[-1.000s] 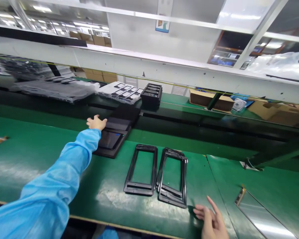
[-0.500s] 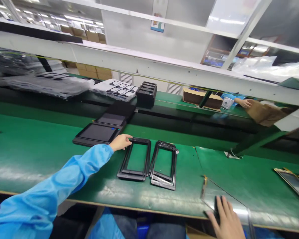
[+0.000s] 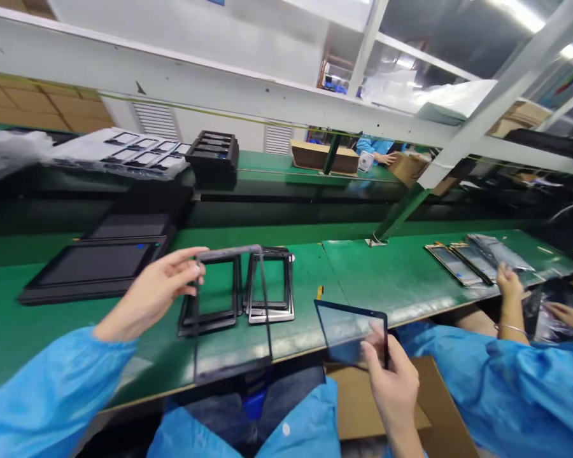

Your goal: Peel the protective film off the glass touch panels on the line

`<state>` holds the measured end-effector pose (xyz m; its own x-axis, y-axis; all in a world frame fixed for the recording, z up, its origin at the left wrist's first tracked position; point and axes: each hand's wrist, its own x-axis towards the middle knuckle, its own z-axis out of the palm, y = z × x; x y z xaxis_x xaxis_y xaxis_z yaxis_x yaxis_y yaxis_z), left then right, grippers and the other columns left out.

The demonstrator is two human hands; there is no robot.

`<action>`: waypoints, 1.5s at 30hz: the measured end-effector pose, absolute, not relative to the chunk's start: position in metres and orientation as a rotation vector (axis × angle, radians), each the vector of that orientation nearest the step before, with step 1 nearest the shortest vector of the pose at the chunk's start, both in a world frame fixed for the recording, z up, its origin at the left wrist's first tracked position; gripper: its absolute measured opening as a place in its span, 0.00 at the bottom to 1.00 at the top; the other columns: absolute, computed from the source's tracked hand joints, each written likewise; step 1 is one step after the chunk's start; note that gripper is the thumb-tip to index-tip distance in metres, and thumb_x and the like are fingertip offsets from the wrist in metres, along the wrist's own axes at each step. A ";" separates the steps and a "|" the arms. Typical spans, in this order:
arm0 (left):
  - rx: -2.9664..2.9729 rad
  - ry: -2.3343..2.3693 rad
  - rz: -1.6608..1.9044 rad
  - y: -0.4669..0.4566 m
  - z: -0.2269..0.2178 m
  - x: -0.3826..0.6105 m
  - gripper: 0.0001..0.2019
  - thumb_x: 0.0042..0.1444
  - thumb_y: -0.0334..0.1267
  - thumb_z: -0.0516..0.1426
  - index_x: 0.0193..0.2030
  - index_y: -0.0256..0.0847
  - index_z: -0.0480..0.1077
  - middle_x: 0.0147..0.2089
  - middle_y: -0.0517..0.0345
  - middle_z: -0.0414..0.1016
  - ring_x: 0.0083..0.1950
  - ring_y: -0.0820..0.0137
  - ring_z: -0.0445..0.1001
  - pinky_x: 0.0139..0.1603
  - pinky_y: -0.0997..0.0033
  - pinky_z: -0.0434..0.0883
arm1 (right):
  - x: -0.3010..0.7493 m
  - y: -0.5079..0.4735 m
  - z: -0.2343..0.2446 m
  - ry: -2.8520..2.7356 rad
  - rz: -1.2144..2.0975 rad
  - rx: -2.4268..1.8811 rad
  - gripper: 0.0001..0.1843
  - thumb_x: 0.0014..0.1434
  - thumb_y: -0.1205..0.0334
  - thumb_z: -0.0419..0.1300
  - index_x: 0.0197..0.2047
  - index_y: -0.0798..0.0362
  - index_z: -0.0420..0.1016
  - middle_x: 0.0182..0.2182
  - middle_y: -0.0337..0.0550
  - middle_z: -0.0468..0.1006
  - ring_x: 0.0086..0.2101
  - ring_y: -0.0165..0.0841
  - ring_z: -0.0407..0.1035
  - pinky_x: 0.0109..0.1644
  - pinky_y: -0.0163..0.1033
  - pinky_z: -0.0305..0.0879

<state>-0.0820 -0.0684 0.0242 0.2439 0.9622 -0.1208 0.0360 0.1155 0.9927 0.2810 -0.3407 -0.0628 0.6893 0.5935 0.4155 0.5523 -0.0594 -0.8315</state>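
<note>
My left hand [image 3: 165, 286] pinches the top corner of a thin black frame [image 3: 232, 313] and holds it up above the green bench [image 3: 401, 273]. My right hand [image 3: 394, 375] grips a dark glass panel [image 3: 351, 334] by its right edge, just off the bench's front edge over my lap. Behind the lifted frame lie two stacks of black frames [image 3: 267, 292] on the bench. A black tray of dark screens [image 3: 93, 267] sits to the left.
A co-worker in a blue sleeve [image 3: 510, 375] sits at my right, hands [image 3: 509, 283] near several glass panels [image 3: 463, 262]. A cardboard box [image 3: 410, 407] is below my right hand. Stacked black trays [image 3: 214, 152] and white trays [image 3: 134, 149] stand at the back.
My left hand has taken a frame from the left stack and lifted it. My right hand has picked the glass panel up off the bench. The view has swung right.
</note>
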 end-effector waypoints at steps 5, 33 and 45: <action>1.248 0.914 0.816 -0.127 0.018 -0.038 0.23 0.54 0.43 0.73 0.56 0.44 0.83 0.37 0.56 0.80 0.35 0.68 0.79 0.34 0.73 0.80 | 0.215 -0.322 -0.047 -0.653 0.553 -1.431 0.32 0.57 0.53 0.76 0.63 0.48 0.78 0.35 0.41 0.82 0.33 0.36 0.78 0.35 0.38 0.79; 1.355 0.788 1.001 -0.169 0.009 -0.026 0.18 0.57 0.29 0.68 0.51 0.52 0.87 0.41 0.56 0.80 0.40 0.69 0.80 0.40 0.77 0.81 | 0.171 -0.305 -0.061 -0.475 0.873 -1.275 0.34 0.53 0.53 0.79 0.61 0.50 0.80 0.36 0.41 0.78 0.29 0.32 0.73 0.20 0.29 0.68; 1.289 0.782 0.956 -0.174 0.009 -0.022 0.16 0.56 0.31 0.70 0.50 0.50 0.88 0.39 0.55 0.80 0.36 0.68 0.80 0.37 0.73 0.82 | 0.172 -0.305 -0.059 -0.498 0.833 -1.288 0.33 0.56 0.55 0.78 0.64 0.48 0.78 0.38 0.42 0.81 0.31 0.33 0.75 0.25 0.31 0.70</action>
<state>-0.0221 -0.1741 0.0090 0.4193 0.9069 0.0409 -0.1396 0.0200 0.9900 0.1719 -0.3046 -0.0594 0.6224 0.7731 -0.1217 -0.2591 0.0569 -0.9642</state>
